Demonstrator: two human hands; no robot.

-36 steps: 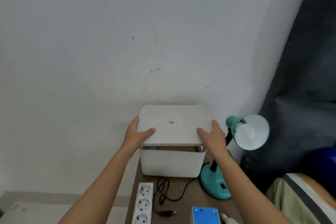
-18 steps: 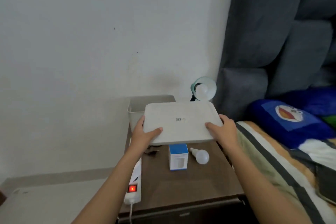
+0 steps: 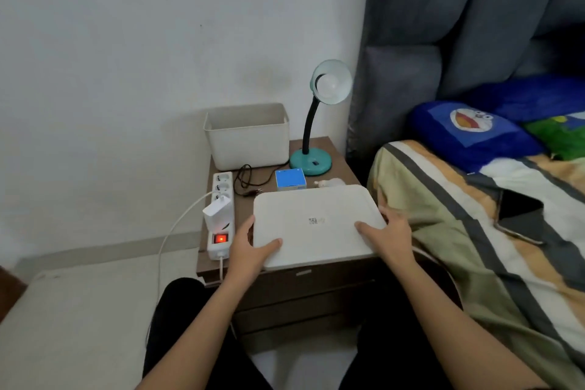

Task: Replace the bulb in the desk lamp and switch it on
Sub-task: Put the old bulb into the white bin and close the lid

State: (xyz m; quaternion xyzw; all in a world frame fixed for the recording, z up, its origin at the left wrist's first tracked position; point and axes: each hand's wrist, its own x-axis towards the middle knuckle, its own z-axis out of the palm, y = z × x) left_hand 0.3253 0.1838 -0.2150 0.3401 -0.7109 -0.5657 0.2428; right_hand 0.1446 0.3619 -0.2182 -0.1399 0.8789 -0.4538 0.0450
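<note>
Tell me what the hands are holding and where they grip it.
Both hold the white lid: left hand on its near-left edge, right hand on its right edge, thumbs on top.

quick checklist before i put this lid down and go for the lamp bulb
1. Lid held by both hands, left hand and right hand: ok.
2. Clear spot on the nightstand for the lid: cannot tell, it hides the front area.
3. Lamp unplugged: ok, a loose plug lies off the power strip.
4. Old bulb unlit: ok.
5. Spare bulb and blue box within reach: ok, just behind the lid.
6. Strip switch: lit red, so live.
</note>
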